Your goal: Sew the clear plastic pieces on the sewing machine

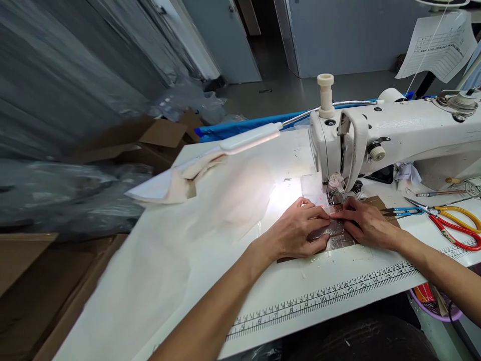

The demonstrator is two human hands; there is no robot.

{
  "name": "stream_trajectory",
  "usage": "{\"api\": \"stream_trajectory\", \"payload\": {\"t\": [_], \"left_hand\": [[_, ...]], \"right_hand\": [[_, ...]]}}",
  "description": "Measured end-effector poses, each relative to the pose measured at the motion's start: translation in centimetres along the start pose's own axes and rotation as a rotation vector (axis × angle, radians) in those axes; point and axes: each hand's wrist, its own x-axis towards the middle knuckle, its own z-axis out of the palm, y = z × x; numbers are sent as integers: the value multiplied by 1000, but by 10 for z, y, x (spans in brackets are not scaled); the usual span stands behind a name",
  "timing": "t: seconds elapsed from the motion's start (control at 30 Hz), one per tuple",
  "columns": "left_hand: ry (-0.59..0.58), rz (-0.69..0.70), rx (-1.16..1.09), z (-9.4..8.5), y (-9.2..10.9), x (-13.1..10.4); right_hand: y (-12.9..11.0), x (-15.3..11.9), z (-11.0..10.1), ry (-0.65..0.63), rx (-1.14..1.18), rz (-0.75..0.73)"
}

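Observation:
A white sewing machine stands on the white table at the right. Below its needle area lies a brownish, shiny mesh piece. My left hand rests on the left part of this mesh, fingers bent and pressed down near the presser foot. Across from it, my right hand pinches at the mesh just right of the foot, its fingertips close to those of my left hand. Sheer pale fabric lies left of the foot. What exactly is between the fingertips is too small to tell.
Red and yellow scissors and blue-handled snips lie right of my right hand. A white lamp reaches over the table's back. Folded fabric sits at the left edge. Cardboard boxes stand beyond; a purple basket is below.

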Motion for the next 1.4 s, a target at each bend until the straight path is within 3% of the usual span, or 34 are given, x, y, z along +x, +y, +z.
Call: {"api": "stream_trajectory", "payload": {"t": [0.33, 0.63, 0.93, 1.17, 1.27, 1.4], "left_hand": [[38, -28, 60, 3, 0, 1], [10, -8, 225, 9, -3, -2], [-30, -50, 270, 9, -8, 0], [-82, -99, 257, 8, -11, 2], [-77, -104, 286, 8, -12, 3], [-99, -136, 282, 7, -11, 4]], "right_hand": [[-2, 4, 2, -12, -79, -16], [-1, 4, -1, -13, -125, -82], [-5, 10, 1, -66, -248, -46], [-3, 9, -3, -44, -120, -62], [4, 11, -12, -2, 6, 21], [14, 17, -19, 10, 170, 244]]}}
